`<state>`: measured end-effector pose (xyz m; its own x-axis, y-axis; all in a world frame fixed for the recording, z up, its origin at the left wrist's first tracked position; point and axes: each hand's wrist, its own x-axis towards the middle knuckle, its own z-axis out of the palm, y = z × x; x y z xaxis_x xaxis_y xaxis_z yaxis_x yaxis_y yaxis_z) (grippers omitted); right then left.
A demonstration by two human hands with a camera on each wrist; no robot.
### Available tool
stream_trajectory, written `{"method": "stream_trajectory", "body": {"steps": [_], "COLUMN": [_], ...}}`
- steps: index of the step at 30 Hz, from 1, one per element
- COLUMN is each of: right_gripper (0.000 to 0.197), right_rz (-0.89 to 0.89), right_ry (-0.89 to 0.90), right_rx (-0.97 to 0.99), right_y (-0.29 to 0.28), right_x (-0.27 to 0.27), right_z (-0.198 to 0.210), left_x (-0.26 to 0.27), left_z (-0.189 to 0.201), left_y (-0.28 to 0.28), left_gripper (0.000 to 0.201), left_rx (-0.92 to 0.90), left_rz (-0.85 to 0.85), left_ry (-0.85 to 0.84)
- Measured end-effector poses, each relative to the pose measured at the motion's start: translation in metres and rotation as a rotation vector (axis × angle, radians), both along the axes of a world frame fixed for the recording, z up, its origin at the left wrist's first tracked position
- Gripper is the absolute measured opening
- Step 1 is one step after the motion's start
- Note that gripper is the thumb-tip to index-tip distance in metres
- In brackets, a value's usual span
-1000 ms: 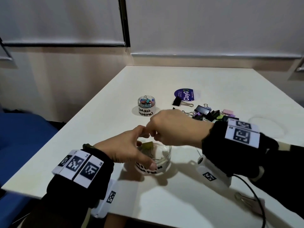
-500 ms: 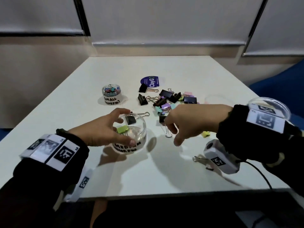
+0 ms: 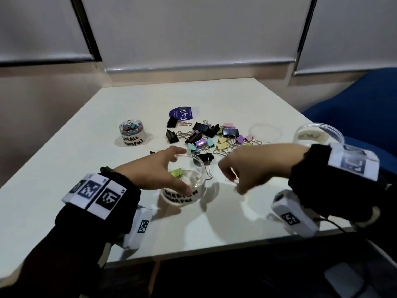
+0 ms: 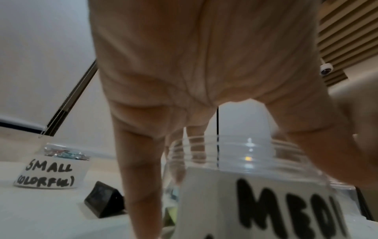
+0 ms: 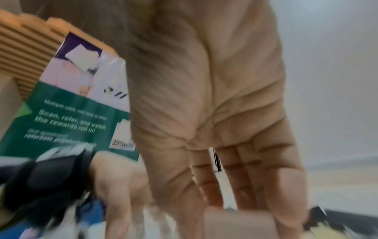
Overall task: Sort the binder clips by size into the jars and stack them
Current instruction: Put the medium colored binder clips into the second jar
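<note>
My left hand grips the clear jar labelled MEDIUM, thumb on the near wall and fingers over the far rim. A green binder clip lies inside it. A black clip sits just behind the jar, its wire handles hanging beside the wall. The left wrist view shows the jar's rim up close. My right hand hovers right of the jar, blurred, with its fingers loosely curled downward and nothing seen in them. The unsorted clip pile lies behind both hands.
A jar labelled SMALL holds tiny coloured clips at the left. One black clip lies between the two jars. A purple sticker, a clear lid and another jar sit farther back and right. A blue chair stands beyond the table's right edge.
My right hand has drawn away from above the medium jar to its right side. The left hand has kept its hold on the jar. The head view has swung right.
</note>
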<state>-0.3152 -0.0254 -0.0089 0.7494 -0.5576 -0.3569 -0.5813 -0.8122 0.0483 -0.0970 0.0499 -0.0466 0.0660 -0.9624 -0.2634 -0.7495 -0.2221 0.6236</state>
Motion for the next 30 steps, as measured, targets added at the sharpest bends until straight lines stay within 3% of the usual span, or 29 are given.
{"method": "stream_trajectory", "body": {"steps": [4, 6, 9, 13, 17, 21, 25, 30], "right_gripper": [0.016, 0.017, 0.017, 0.019, 0.017, 0.016, 0.026, 0.021], "right_rz": [0.083, 0.159, 0.264, 0.345, 0.311, 0.129, -0.077, -0.062], "right_ry": [-0.438, -0.53, -0.446, -0.278, -0.347, -0.494, -0.262, -0.129], "right_rx": [-0.05, -0.03, -0.009, -0.133, -0.136, -0.136, -0.129, -0.057], "right_y": [-0.006, -0.004, -0.002, -0.006, -0.016, -0.043, -0.061, -0.056], "right_x": [0.014, 0.031, 0.055, 0.064, 0.055, 0.026, -0.004, -0.018], "right_z": [0.035, 0.035, 0.021, 0.005, 0.003, 0.01, -0.005, -0.03], "left_x": [-0.002, -0.003, -0.003, -0.001, 0.001, 0.001, 0.001, 0.002], "left_z": [0.001, 0.001, -0.001, -0.003, -0.007, -0.007, -0.007, -0.008], "left_y": [-0.005, -0.007, -0.007, -0.008, -0.012, -0.013, -0.013, -0.014], "left_gripper": [0.116, 0.118, 0.101, 0.084, 0.106, 0.117, 0.119, 0.127], "left_rx": [0.002, -0.009, -0.043, -0.038, -0.021, 0.007, 0.022, 0.021], "left_rz": [-0.018, -0.025, -0.039, -0.031, -0.043, -0.023, -0.035, -0.042], "left_ry": [0.017, 0.027, 0.081, 0.121, 0.138, 0.144, 0.152, 0.177]}}
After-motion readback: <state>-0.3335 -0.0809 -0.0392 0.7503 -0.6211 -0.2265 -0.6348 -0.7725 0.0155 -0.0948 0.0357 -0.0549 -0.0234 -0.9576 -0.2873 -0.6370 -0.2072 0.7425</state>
